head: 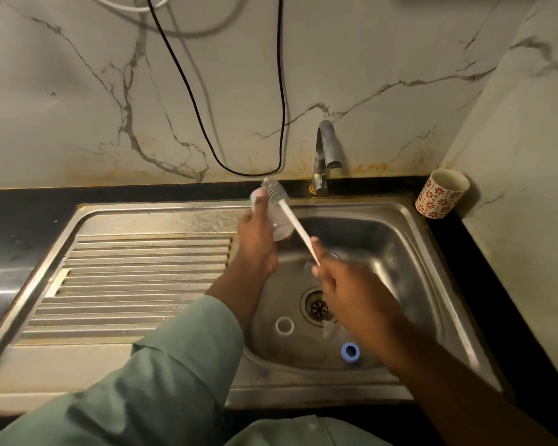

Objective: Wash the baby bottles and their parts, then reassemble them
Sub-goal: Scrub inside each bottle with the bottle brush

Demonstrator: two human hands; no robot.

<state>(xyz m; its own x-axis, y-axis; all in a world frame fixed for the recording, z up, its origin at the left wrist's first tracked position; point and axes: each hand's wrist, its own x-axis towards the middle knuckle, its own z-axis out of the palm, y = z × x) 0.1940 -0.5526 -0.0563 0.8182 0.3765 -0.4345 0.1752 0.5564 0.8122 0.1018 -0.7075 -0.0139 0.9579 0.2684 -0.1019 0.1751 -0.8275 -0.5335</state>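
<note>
i see my left hand (pixel 255 239) wrapped around a clear baby bottle (pixel 279 228), holding it tilted above the back left edge of the sink bowl (pixel 400 239), its far end pointing toward the wall. my right hand (pixel 342 281) pinches the white handle of a bottle brush (pixel 298 231) between thumb and fingers, low on the stick, and the grey ribbed brush head (pixel 274 190) sits at the bottle's far end, just beside my left thumb; i cannot tell whether the head is inside the bottle or lying against its outside. both hands hang over the bowl, close together. down in the bowl, a white ring (pixel 284 325) lies flat to the left of the drain (pixel 318 305), and a blue ring (pixel 350 351) lies nearer me, to the right of the white one. some clear pieces lie near the drain under my right wrist, too blurred to name. the tap (pixel 326 152) stands behind the bowl with its spout turned right. a cup with a red flower print (pixel 440 194) stands on the dark counter (pixel 29 207) in the right corner. the ribbed draining board (pixel 136 278) stretches to the left.
</note>
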